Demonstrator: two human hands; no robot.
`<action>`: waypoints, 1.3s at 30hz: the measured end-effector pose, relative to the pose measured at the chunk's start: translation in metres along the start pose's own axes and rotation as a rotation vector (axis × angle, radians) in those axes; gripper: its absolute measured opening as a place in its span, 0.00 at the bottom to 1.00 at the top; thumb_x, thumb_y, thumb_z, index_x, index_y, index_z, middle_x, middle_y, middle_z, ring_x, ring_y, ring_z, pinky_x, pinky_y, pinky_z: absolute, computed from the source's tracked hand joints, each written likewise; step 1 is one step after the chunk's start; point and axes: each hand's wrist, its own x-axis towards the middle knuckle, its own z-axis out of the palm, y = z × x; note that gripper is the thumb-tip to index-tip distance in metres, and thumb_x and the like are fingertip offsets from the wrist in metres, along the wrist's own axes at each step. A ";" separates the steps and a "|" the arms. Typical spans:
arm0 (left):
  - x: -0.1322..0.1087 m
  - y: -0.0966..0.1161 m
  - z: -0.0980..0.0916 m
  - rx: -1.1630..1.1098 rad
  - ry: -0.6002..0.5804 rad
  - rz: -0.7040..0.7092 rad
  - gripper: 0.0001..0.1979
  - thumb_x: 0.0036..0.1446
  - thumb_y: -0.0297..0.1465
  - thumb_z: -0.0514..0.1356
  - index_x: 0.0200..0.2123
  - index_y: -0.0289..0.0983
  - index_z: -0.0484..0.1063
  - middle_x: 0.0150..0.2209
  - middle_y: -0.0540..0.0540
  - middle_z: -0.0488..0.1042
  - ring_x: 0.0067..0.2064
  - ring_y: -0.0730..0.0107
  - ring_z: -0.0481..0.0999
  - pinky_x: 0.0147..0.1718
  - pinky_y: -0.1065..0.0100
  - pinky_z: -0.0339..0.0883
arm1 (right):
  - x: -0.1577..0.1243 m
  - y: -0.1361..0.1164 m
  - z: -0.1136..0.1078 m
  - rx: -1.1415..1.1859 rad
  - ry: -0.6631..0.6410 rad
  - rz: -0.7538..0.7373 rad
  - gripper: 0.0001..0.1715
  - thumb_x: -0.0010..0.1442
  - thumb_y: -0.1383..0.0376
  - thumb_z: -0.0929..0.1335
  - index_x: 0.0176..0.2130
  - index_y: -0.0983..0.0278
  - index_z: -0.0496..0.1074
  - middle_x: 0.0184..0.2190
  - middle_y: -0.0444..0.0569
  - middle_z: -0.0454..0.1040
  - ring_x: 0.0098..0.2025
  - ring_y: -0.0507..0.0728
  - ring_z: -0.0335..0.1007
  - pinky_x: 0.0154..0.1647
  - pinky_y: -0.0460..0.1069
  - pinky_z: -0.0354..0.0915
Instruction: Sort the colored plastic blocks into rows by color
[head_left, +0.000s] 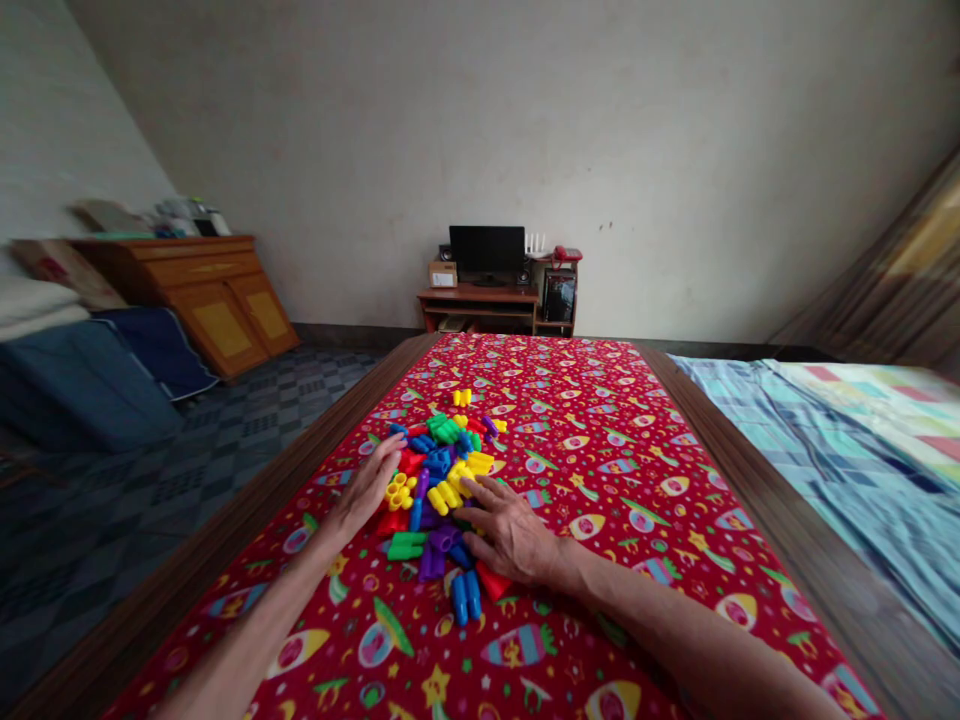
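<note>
A loose heap of plastic tube-shaped building blocks (439, 460), in yellow, blue, green, purple and red, lies on a red cloth (585, 620) printed with rockets. Along the heap's left edge rests my left hand (371, 485), its fingers stretched toward the blue and red pieces; I see nothing held in it. My right hand (514, 535) reaches over the right side with its fingers spread, the tips at the yellow blocks (446, 497) and purple ones. A blue block (466, 597) sits at the near edge, and a red block (491, 580) is partly hidden under my right hand.
A dark wooden edge (300, 510) borders the cloth on the left. Beyond the far end stands a desk (480, 294) with a monitor (487, 250) and a red telephone (568, 254). A wooden cabinet (217, 300) is at the left, and a bed with bluish bedding (810, 450) at the right.
</note>
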 end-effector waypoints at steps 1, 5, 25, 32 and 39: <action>-0.003 0.006 0.003 -0.037 -0.021 0.005 0.35 0.60 0.54 0.43 0.60 0.36 0.61 0.58 0.37 0.69 0.61 0.53 0.66 0.60 0.52 0.59 | 0.000 0.001 -0.001 0.011 0.004 -0.018 0.22 0.66 0.57 0.62 0.54 0.64 0.72 0.62 0.57 0.61 0.64 0.64 0.55 0.63 0.58 0.56; -0.014 0.037 0.018 -0.097 -0.142 0.118 0.32 0.64 0.48 0.42 0.64 0.36 0.57 0.63 0.39 0.63 0.65 0.56 0.60 0.64 0.55 0.54 | 0.005 0.008 -0.017 0.125 0.109 -0.055 0.23 0.68 0.57 0.59 0.52 0.64 0.73 0.58 0.59 0.67 0.60 0.61 0.62 0.61 0.57 0.59; 0.101 0.018 0.030 0.270 -0.336 0.164 0.40 0.56 0.58 0.41 0.54 0.34 0.71 0.56 0.40 0.73 0.59 0.56 0.70 0.57 0.60 0.63 | -0.022 0.129 -0.037 0.163 0.454 0.658 0.17 0.59 0.59 0.62 0.32 0.65 0.78 0.26 0.49 0.77 0.28 0.55 0.72 0.31 0.46 0.63; 0.057 0.071 0.024 0.341 -0.579 0.509 0.30 0.59 0.53 0.53 0.57 0.43 0.69 0.58 0.44 0.71 0.59 0.54 0.68 0.60 0.54 0.58 | -0.016 0.110 -0.039 0.136 0.303 0.601 0.22 0.65 0.56 0.60 0.37 0.65 0.77 0.28 0.48 0.77 0.30 0.55 0.72 0.32 0.46 0.64; -0.032 0.094 0.008 0.426 -0.636 0.731 0.33 0.55 0.50 0.61 0.63 0.53 0.60 0.65 0.47 0.61 0.67 0.49 0.54 0.62 0.46 0.55 | 0.000 0.050 -0.043 0.271 -0.012 0.136 0.29 0.69 0.53 0.56 0.61 0.65 0.62 0.60 0.58 0.66 0.62 0.60 0.60 0.60 0.57 0.60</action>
